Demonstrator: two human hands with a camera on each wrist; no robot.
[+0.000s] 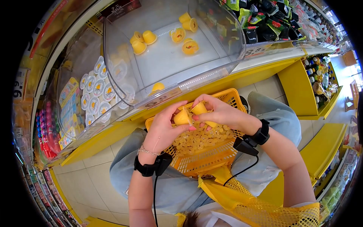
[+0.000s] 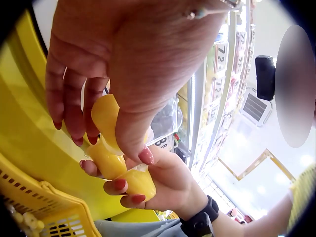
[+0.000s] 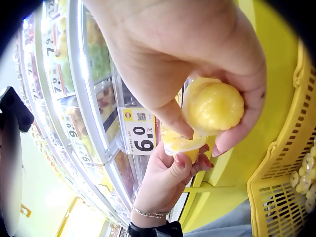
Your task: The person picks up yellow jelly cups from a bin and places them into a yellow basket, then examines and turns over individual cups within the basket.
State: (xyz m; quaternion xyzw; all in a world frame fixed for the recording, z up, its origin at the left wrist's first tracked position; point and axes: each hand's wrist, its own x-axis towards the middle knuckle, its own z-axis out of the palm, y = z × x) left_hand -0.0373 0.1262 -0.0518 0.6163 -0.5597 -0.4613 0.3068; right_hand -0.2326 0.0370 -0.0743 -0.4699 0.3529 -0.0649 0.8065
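Above a yellow shopping basket, both hands come together around small yellow jelly cups. My left hand [image 1: 163, 123] pinches one jelly cup [image 1: 183, 117] between thumb and fingers, its lid side turned toward the right hand. My right hand [image 1: 224, 112] holds two more: an upper jelly cup [image 1: 199, 108] and a lower one [image 1: 211, 124] close to its fingers. In the left wrist view these two cups [image 2: 109, 160] [image 2: 141, 182] sit side by side in the right fingers. Below, the basket [image 1: 200, 165] contains many small pale-yellow cups [image 1: 206, 142].
A clear-walled display bin [image 1: 174, 64] ahead bears several loose yellow jelly cups [image 1: 149, 37]. White-lidded cups [image 1: 98, 89] fill the compartment to its left. Dark packets [image 1: 268, 22] are heaped at the right. A yellow shelf ledge [image 1: 261, 72] runs along the bin's front.
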